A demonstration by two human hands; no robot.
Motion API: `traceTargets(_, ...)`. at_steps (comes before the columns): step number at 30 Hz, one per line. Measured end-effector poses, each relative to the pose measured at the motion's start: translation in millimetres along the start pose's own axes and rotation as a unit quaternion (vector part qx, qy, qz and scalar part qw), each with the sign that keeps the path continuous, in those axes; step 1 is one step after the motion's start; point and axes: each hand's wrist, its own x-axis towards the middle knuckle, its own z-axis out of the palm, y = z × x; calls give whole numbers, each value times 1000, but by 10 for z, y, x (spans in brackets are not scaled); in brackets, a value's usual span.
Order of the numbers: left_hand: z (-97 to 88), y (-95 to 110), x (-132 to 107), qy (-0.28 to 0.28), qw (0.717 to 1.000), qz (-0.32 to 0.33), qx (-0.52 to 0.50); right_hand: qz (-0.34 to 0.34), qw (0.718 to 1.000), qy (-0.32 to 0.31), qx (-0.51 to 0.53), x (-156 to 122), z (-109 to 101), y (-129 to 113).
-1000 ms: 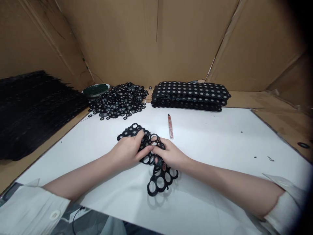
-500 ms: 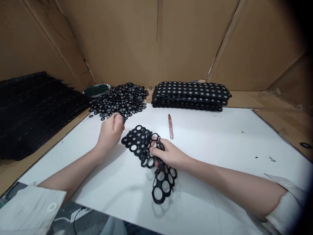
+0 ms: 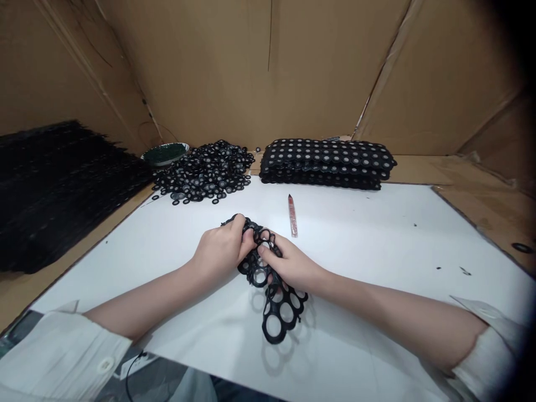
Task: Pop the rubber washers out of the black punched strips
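A black rubber sheet with rows of round holes is bunched between my two hands above the white tabletop. My right hand is closed round its middle, thumb on top, and the lower end with large open rings hangs toward me. My left hand is closed on the upper left part, thumb and fingers pressed together against it. The fingers hide much of that part, and whether a small ring lies under them cannot be made out.
A heap of small black rings lies at the back left, beside a bowl of dark green bits. Stacked holed sheets stand at the back. A knife-shaped tool in clear wrap lies mid-table. A tall black stack is at the left.
My left hand has come from beside the ring heap, toward me and to the right, onto the holed sheet. My right hand keeps its hold, nearly still.
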Motion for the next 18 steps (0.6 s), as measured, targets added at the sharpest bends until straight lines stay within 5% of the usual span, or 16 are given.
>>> traceTargets(6, -46, 7, 38, -71, 997, 25, -30, -5, 1000, -8, -13, -39, 8, -25)
traceTargets(12, -112, -179, 137, -141, 936, 43, -321, -9, 999, -14, 32, -1, -7, -21)
traceTargets(16, -87, -510, 319, -87, 887, -101, -442, 9, 998, 9, 62, 20, -22, 5)
traceTargets(18, -100, -775, 469, -1, 864, -204, -461, -3, 998, 12, 63, 0, -11, 7)
